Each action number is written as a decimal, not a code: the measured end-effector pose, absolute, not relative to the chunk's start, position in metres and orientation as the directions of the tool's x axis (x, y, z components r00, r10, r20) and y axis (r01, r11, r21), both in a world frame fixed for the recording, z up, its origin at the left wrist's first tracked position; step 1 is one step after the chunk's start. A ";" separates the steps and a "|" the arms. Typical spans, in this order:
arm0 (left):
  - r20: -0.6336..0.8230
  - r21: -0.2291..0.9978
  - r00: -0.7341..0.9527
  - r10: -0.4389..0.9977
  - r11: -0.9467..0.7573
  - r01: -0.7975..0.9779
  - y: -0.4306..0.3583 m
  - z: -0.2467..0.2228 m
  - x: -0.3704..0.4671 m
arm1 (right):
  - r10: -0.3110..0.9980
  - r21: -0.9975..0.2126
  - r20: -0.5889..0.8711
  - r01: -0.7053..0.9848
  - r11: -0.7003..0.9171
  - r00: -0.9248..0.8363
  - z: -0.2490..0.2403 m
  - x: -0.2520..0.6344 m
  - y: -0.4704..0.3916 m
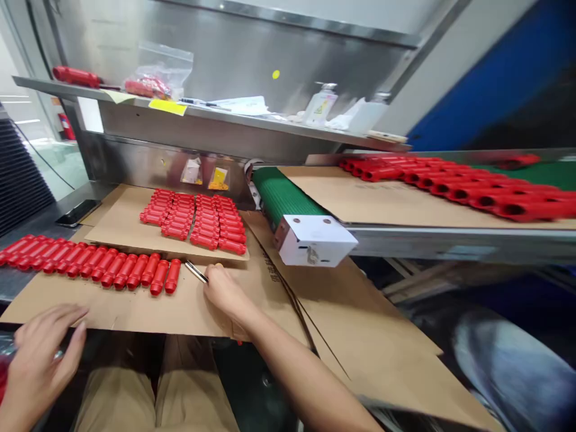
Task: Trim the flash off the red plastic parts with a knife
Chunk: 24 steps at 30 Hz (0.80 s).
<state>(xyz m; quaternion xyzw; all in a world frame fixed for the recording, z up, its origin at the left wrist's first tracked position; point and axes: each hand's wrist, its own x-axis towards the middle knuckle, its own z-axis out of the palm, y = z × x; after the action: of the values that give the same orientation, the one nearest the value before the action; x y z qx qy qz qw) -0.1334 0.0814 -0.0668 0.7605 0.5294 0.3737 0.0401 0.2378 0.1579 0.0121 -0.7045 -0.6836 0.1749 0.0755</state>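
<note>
My right hand (221,290) is closed on a thin pen-like tool (197,272), its tip just right of a row of red tubes (109,264) standing side by side on a cardboard sheet (135,313). At the lower left, my left hand (50,345) hovers by the cardboard's front edge, fingers spread, with nothing visible in it. Behind the row, more red tubes (198,219) lie in columns on a raised cardboard piece (121,225).
A green conveyor (288,195) with a white end block (315,240) is at centre. Red tubes (468,186) lie on cardboard at right. A metal shelf (252,120) holds bottles, papers and a bag. A phone (78,212) lies at left.
</note>
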 end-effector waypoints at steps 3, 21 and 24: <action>0.539 0.245 0.372 0.755 -0.563 0.789 0.123 -0.014 -0.076 | 0.979 -0.347 -0.201 0.937 -0.039 -0.034 0.017 0.250 0.162; 0.149 0.183 0.649 0.746 -0.665 0.724 0.192 0.008 -0.036 | 0.962 -0.940 -0.168 0.330 -0.090 -0.215 0.010 0.279 0.095; 0.174 0.200 0.625 0.761 -0.649 0.734 0.195 0.011 -0.040 | 0.942 -0.948 -0.267 0.233 -0.218 -0.205 0.005 0.271 0.101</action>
<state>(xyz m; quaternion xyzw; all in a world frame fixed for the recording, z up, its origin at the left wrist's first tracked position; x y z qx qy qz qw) -0.0396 0.1947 0.0106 0.8998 0.4153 0.1221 0.0550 0.2715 0.1008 0.0050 -0.5449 -0.5389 0.5586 0.3173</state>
